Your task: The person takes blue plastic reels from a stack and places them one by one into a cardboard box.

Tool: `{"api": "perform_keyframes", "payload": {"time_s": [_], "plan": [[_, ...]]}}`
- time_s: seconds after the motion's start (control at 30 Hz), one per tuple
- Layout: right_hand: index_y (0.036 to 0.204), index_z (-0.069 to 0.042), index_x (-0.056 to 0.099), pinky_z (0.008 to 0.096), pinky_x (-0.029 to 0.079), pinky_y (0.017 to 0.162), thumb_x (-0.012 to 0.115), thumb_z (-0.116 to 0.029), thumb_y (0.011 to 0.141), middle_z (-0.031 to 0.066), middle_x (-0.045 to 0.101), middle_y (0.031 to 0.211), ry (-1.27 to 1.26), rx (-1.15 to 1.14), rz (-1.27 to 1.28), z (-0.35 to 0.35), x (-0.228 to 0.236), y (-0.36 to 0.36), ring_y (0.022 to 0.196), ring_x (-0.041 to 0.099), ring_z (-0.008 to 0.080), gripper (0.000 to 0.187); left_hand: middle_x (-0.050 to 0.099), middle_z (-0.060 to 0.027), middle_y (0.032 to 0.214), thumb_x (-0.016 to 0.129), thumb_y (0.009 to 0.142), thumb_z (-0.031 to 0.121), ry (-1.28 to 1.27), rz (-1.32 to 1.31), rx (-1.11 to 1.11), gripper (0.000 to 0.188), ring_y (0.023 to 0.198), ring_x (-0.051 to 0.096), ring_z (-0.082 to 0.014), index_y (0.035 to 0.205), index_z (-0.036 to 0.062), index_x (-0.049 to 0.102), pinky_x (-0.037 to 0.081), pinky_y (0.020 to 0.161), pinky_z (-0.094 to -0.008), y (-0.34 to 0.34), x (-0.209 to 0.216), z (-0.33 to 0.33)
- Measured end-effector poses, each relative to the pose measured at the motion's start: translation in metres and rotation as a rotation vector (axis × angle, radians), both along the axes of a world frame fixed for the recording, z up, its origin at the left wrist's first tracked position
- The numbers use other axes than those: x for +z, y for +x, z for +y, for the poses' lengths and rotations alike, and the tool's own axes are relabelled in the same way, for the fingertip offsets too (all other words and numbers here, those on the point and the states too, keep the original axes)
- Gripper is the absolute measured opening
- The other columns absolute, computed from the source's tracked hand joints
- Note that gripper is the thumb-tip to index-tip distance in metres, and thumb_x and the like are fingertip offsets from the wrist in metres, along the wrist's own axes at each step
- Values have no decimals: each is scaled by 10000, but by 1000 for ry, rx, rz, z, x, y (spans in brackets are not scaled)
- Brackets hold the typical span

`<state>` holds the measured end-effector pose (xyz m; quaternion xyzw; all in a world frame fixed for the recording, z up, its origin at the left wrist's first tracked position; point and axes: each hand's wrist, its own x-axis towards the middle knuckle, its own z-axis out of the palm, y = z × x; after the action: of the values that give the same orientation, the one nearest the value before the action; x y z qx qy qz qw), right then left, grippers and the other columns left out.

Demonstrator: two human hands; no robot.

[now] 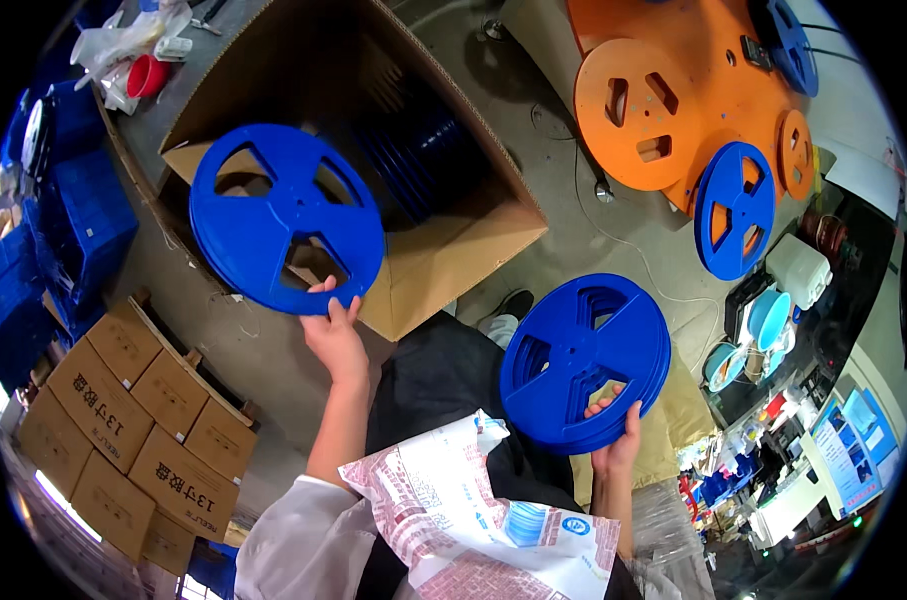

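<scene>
My left hand (335, 330) grips the lower rim of a blue plastic reel (283, 215), a round disc with three cut-out windows. That reel is held up in front of an open cardboard box (463, 265), which has more blue reels (413, 160) standing on edge inside it. In my right hand (618, 440) is a stack of several like blue reels (583, 365), with fingers reaching through a window and the thumb over the rim. A printed plastic bag (473, 520) lies across my lap.
An orange machine (703, 90) with an orange reel (638, 115) and a blue reel (735, 210) stands at the right. Stacked cartons (138, 430) are at the lower left, and blue bins (78, 220) at the far left. A red cup (148, 76) sits at the upper left.
</scene>
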<state>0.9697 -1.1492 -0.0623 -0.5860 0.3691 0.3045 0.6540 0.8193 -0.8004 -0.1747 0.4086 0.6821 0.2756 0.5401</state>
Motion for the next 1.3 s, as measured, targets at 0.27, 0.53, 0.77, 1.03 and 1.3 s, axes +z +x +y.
{"api": "perform_keyframes", "payload": {"time_s": [0.27,0.53,0.77,1.03,1.3], "plan": [[1216,-69,501,387,527,744,398,-475,978,93,639,867,-46,-1,12,-13,3,-6,776,638,235,481,652,-143,908,507,875,40,51,434,-163,191,818,651,-273,1065,33,526,508,694,-390,18,-151,13],[1209,-49,484,421,516,771,416,-450,976,126,640,874,-43,-16,-10,-27,-6,-10,787,641,262,469,574,-163,1154,542,929,149,-397,230,-267,466,841,606,-279,1370,116,392,560,605,-370,90,-298,56],[1220,-65,482,391,514,769,389,-465,986,101,638,867,-103,2,30,-26,2,-16,808,635,238,472,357,-119,1449,565,915,179,-314,110,-444,740,1296,378,-317,1501,225,115,315,1026,-533,77,-322,51],[1285,-41,466,403,480,730,363,-541,964,87,609,823,59,-116,-147,-65,41,-17,727,581,240,602,538,16,868,603,873,174,-407,-66,-486,612,599,445,-68,1428,105,353,331,478,-189,85,-204,50],[1239,-30,507,334,425,613,382,-522,967,41,561,736,744,-190,-322,-116,70,15,608,514,143,576,376,-146,1458,749,656,28,874,-180,-1595,752,1379,299,-347,1351,137,483,291,1108,-465,69,98,-63]]}}
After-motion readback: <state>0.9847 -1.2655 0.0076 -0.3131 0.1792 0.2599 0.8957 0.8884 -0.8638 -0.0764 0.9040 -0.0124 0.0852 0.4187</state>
